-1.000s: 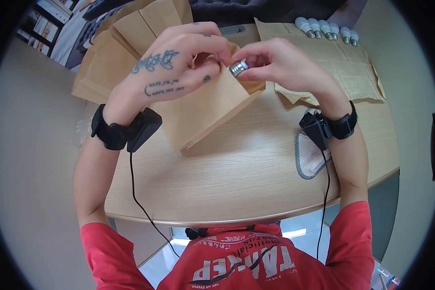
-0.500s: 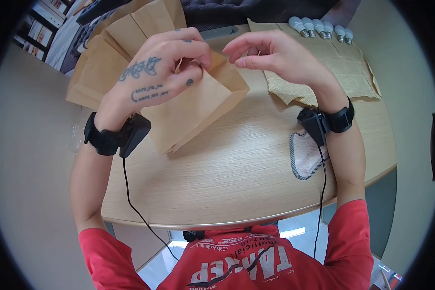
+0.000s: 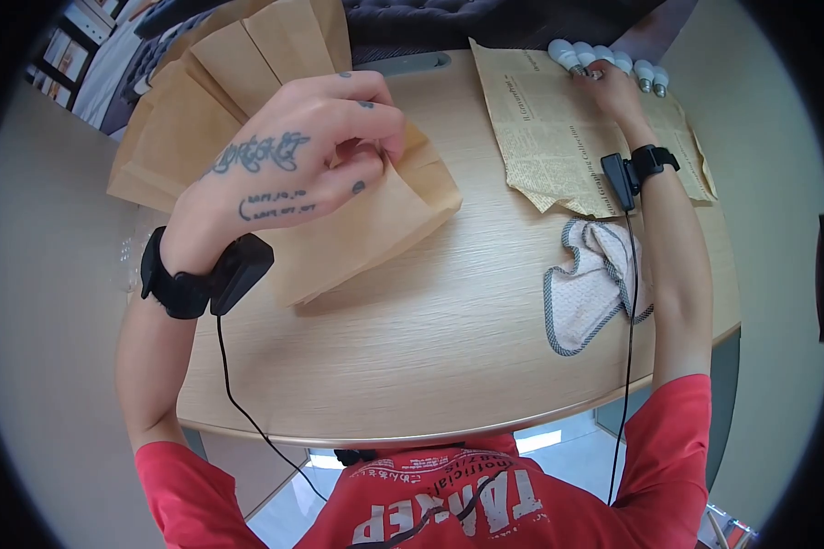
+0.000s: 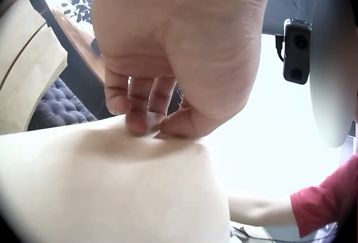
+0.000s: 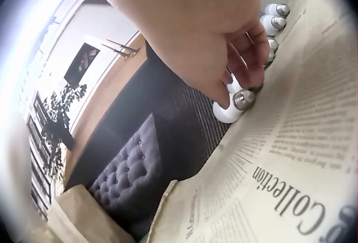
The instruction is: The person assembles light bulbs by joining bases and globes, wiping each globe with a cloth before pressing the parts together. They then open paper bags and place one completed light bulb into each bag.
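Note:
My left hand pinches the top edge of a brown paper bag, which leans on the table with its mouth facing right. In the left wrist view, thumb and fingertips meet on the paper. The bag's inside is mostly hidden. Far right, my right hand is at a row of white light bulbs with metal screw bases. Its thumb and fingers close around one light bulb, largely covered by the hand. Another light bulb lies right beside the thumb, and several more continue past the fingers.
Printed brown paper lies under the bulbs. Larger paper bags stand at the back left. A pale cloth with a checked border lies near my right forearm. A grey tool-like strip lies along the back edge. Cables hang from both wrist cameras.
My right hand held a bulb at the bag's mouth, let it go there, then moved right and back to the bulb row. My left hand keeps its grip while the bag shifts slightly left.

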`<state>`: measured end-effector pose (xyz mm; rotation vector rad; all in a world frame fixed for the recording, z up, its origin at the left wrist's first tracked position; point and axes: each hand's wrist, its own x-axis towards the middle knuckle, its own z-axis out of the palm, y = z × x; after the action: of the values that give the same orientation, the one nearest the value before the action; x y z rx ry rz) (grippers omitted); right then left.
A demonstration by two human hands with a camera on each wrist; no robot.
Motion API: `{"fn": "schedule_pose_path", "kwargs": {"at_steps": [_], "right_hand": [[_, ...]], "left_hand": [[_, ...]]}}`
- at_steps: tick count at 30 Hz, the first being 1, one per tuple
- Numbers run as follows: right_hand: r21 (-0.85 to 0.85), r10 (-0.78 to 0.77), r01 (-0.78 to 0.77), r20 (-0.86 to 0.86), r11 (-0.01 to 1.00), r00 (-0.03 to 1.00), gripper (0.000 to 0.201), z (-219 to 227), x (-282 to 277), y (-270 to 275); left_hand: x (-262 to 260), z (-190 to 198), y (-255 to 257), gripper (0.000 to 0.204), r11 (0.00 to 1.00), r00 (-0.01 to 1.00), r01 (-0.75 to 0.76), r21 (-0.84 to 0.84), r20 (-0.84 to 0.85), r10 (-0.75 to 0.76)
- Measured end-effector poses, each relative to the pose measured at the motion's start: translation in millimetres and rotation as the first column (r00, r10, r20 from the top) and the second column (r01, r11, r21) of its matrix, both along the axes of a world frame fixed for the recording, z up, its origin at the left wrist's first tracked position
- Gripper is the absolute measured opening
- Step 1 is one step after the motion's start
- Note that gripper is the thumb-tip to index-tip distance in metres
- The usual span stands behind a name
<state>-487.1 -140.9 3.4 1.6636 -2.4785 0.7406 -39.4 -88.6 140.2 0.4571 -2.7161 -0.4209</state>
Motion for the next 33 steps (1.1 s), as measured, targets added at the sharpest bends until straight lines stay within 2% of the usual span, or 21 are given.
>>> {"fn": "schedule_pose_path", "kwargs": {"at_steps": [5,8,14,20,23,25,29,32,33], "right_hand": [[0.004,-0.069,0.069,-0.017,0.998,0.997,0.05,-7,5,-10],[0.113,-0.064,0.067,-0.03,0.991,0.998,0.048,-10,2,-19],[0.065,-0.072,0.073,-0.022,0.995,0.997,0.049,-19,-3,-21],[-0.089,0.018,-0.004,0.158,0.996,0.987,0.054,-11,-5,-8],[-0.171,0.167,-0.104,0.413,0.98,0.895,0.051,8,10,1],[-0.266,0.305,-0.191,0.5,0.945,0.81,0.046,28,26,9],[-0.436,0.525,-0.308,0.575,0.845,0.627,0.035,86,84,48],[-0.481,0.623,-0.404,0.667,0.778,0.408,0.027,125,123,78],[-0.49,0.669,-0.465,0.623,0.738,0.405,0.028,125,133,82]], "left_hand": [[-2,-1,-2,0.013,0.999,0.999,0.038,-0.023,0.037,-0.037],[-2,-2,-3,0.014,0.999,0.998,0.043,-0.015,0.038,-0.042],[-2,-3,-3,0.014,0.999,0.998,0.036,-0.011,0.044,-0.036],[-1,-1,-1,0.012,1.0,0.999,0.008,-0.002,0.049,-0.008],[-3,2,2,0.011,1.0,0.999,0.0,-0.005,0.044,0.001],[-2,5,1,0.011,1.0,1.0,-0.005,0.004,0.022,0.005],[-4,16,-3,0.009,0.999,1.0,-0.022,-0.048,-0.01,0.021],[-4,19,-9,0.007,0.997,0.999,-0.027,-0.074,-0.045,0.024],[-3,20,-11,0.007,0.996,0.999,-0.029,-0.086,-0.047,0.025]]}}
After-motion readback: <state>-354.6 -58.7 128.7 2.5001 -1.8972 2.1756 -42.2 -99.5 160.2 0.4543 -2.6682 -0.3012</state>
